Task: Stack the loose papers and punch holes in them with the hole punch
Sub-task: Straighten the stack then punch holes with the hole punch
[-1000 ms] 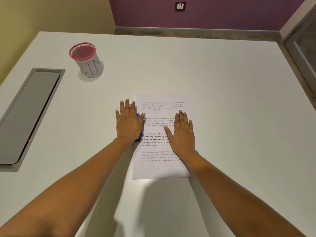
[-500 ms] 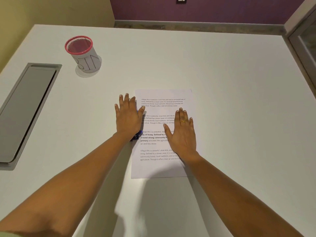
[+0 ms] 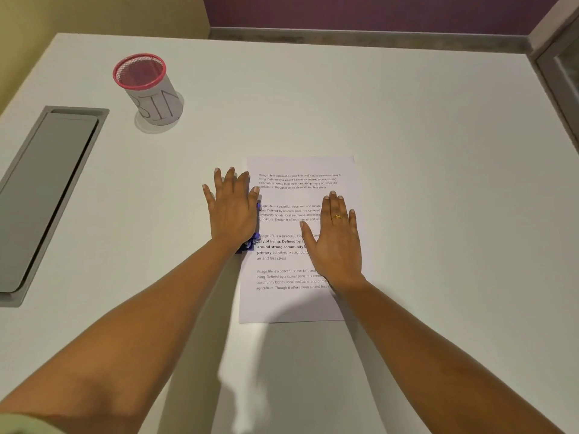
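- On the white table, near its middle, a stack of printed papers lies flat, its short edge toward the person.
- At the papers' left edge sits the blue hole punch, mostly hidden under the left hand, which rests on it palm down, fingers straight and spread, gripping nothing.
- The right hand lies flat on the papers, fingers straight, a gold ring on one finger.
- Far left, a red-rimmed mesh cup stands upright near a grey panel set into the table.
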Motion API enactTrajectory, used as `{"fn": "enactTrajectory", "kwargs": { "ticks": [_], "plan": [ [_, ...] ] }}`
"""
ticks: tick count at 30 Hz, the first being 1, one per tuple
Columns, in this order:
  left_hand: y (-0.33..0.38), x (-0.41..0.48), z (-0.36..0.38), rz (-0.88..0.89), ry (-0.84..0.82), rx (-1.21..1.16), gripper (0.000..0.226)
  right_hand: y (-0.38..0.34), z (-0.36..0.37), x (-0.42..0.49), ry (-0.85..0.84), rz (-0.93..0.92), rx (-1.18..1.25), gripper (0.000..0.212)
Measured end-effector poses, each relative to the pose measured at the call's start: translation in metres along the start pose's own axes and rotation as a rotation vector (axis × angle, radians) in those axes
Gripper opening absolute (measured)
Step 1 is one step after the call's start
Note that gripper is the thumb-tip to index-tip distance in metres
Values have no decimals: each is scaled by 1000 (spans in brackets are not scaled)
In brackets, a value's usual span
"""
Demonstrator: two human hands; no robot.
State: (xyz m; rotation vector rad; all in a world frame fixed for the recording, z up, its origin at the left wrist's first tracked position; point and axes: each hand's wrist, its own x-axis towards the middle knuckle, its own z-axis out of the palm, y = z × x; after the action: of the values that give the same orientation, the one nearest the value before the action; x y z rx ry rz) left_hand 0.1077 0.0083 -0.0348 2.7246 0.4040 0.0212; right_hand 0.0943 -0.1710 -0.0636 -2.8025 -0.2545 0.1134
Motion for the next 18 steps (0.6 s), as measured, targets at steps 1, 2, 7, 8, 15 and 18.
{"fn": "enactTrajectory", "kwargs": {
  "ticks": [1, 2, 7, 8, 15, 18],
  "plan": [
    [0, 1, 0, -5, -1, -16, 46, 0, 0, 0, 0, 0, 2, 68],
    [-1, 2, 0, -13, -2, -32, 47, -1, -1, -1, -2, 2, 5, 68],
    [-5, 5, 5, -39, -9, -78, 49, -1, -1, 1, -8, 4, 6, 68],
    [-6, 5, 6, -43, -11, -89, 49, -1, -2, 1, -10, 4, 4, 68],
    [-7, 3, 7, -57, -15, -224, 48, -2, -3, 0, -24, 6, -5, 68],
    [-9, 3, 10, -70, -3, -269, 50, -2, -2, 0, -19, 9, 4, 68]
  ]
}}
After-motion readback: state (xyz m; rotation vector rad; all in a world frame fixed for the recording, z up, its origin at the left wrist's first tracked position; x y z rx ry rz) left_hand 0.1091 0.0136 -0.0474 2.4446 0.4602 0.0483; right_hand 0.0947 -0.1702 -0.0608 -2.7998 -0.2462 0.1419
